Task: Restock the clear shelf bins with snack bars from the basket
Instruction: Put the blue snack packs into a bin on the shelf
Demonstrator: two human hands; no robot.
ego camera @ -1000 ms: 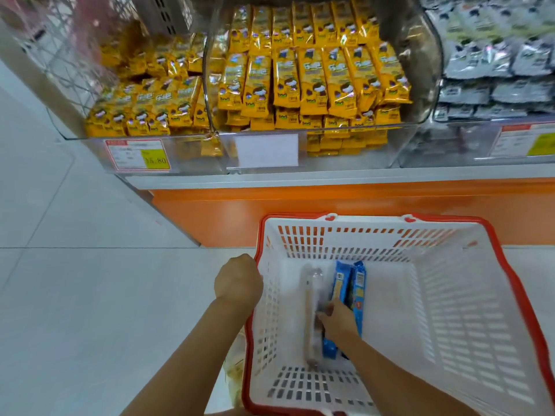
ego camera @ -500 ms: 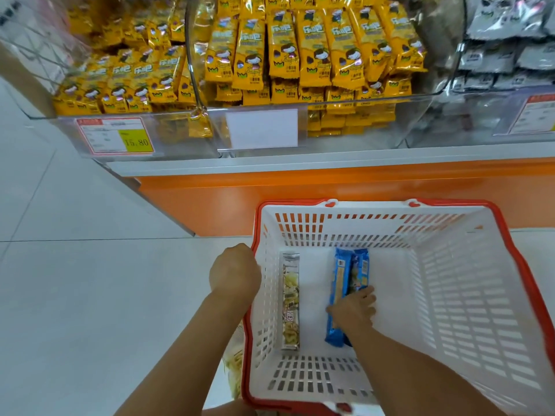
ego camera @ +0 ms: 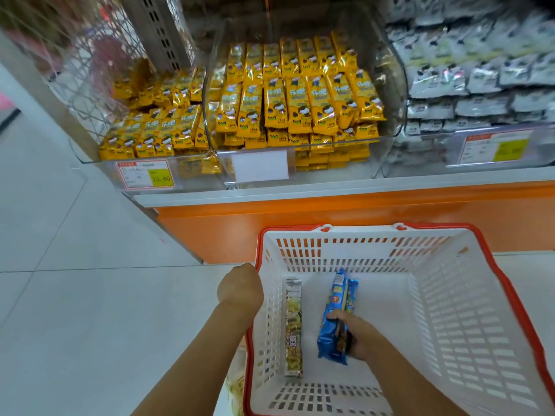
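While right hand [ego camera: 359,333] reaches down gripping blue snack bars [ego camera: 338,295] in basket [ego camera: 450,310] | left hand [ego camera: 240,291] fisted on its rim

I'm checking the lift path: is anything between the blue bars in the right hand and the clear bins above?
Nothing loose. The right hand grips the blue bars inside the basket; they must rise over its far red rim and the front walls of the clear bins. The silver bar lies apart, to the left.

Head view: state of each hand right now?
Left hand: fist at the white plastic basket's red rim, fingers hidden; cannot tell.
Right hand: holding the blue foil snack bars.
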